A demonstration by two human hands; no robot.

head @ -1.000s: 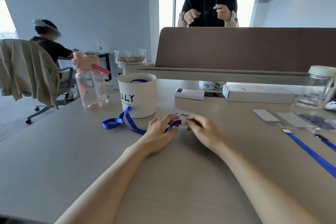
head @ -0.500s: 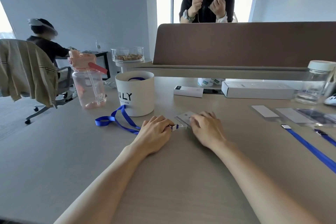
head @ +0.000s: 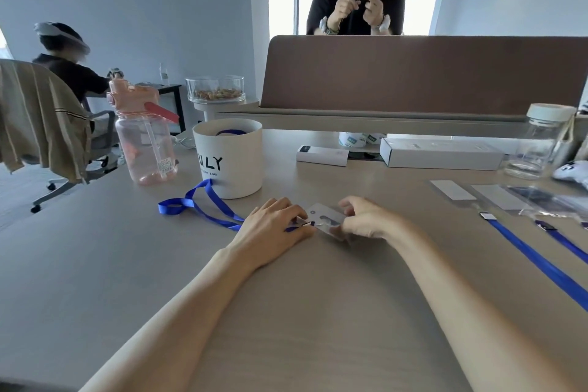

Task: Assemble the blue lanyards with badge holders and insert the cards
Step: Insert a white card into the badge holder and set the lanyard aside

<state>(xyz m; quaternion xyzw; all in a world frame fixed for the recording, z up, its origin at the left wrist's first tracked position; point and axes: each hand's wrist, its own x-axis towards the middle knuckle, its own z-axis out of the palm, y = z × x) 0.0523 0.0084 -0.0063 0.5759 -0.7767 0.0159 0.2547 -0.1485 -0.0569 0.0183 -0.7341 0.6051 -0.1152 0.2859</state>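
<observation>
A blue lanyard (head: pixel 203 207) trails left across the table from my left hand (head: pixel 273 226), which pinches its clip end. The clip sits at the slot of a clear badge holder (head: pixel 326 219) with a pale card inside. My right hand (head: pixel 366 219) grips the holder's right side, tilting it slightly off the table. At the right lie a second blue lanyard (head: pixel 534 261), a third lanyard end (head: pixel 563 240), two pale cards (head: pixel 451 189) and clear holders (head: pixel 547 199).
A white tub (head: pixel 229 162) marked with letters stands behind the lanyard, a pink water bottle (head: pixel 144 143) to its left. White boxes (head: pixel 439 154), a glass jar (head: pixel 537 143) and a brown divider (head: pixel 413 73) line the back. One person stands behind the divider, another sits far left.
My right hand has shifted from lying over the badge holder to gripping its right side, so the holder shows. My left hand stays on the clip. The view has dipped slightly.
</observation>
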